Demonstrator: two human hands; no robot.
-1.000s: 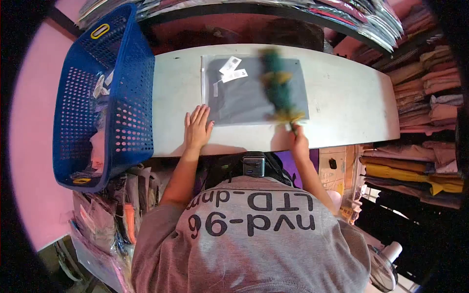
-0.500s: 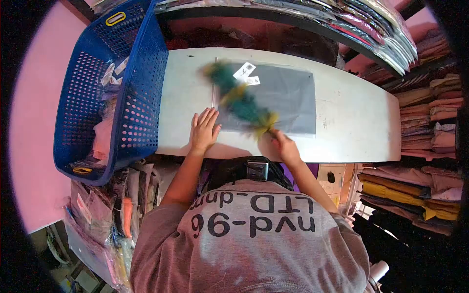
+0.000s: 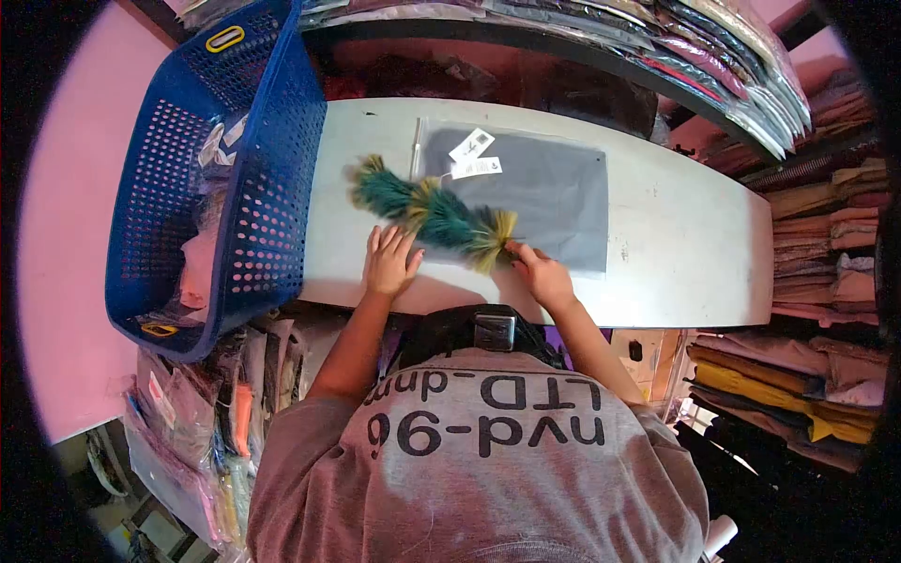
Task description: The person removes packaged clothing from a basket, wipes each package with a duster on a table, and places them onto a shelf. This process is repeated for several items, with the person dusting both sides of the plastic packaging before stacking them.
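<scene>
While right hand (image 3: 542,277) grips duster (image 3: 432,211), shirt (image 3: 488,469) reads "nvd-96" (tags (image 3: 474,155) illegible)

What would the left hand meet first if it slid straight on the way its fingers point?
Most likely the green and yellow duster, which crosses the table just beyond the fingertips of the left hand; its height above the table is unclear.

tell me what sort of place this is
Probably a clothing shop's packing area: shelves of folded garments, a bagged dark garment on the table, a blue basket of packets; the right hand holds a duster.
</scene>
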